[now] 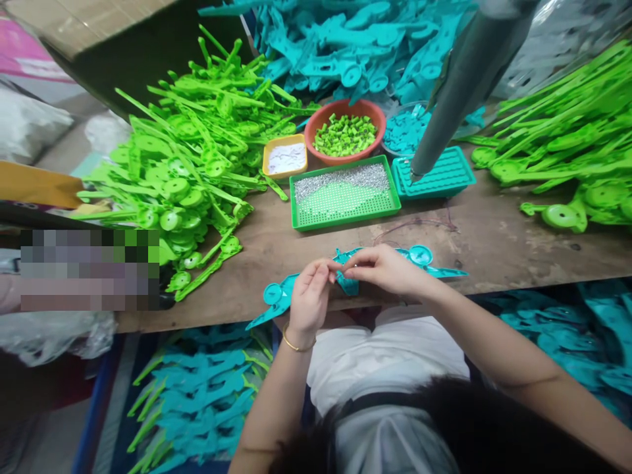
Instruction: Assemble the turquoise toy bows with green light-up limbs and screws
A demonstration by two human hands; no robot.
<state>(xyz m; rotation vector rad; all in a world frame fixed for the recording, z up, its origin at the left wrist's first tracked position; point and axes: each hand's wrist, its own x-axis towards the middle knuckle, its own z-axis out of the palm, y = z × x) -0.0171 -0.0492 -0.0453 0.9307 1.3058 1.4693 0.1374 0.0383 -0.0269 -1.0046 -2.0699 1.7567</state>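
Head view: at the near edge of the wooden surface (494, 243) we hold a teal plastic part (348, 284), a small piece pinched between both hands right where the fingertips meet. Our left hand (309, 299) has its fingers curled together, thumb and forefinger closed on the part's left side; our right hand (385, 266) comes in from the other side, its fingers pressed together on the same piece, though what sits between the tips is too small for us to tell. Two longer teal pieces lie flat on the surface touching or just beside the hands: one (274, 299) sticking out to the left with a round disc, one (424, 258) to the right with a disc and a thin tail. We judge the step in hand to be fitting something small into the teal part, mid-assembly; the next move would call for steady fingertip pressure and a precise line-up. Beyond the hands sits a green tray (344, 195) half covered with tiny silver bits, a teal tray (434, 172) beside it under a grey post (464, 85), a yellow dish (285, 157), and a red bowl (344, 131) of green pellets. Heaps of green parts (197, 145) and teal parts (345, 46) lie further back.
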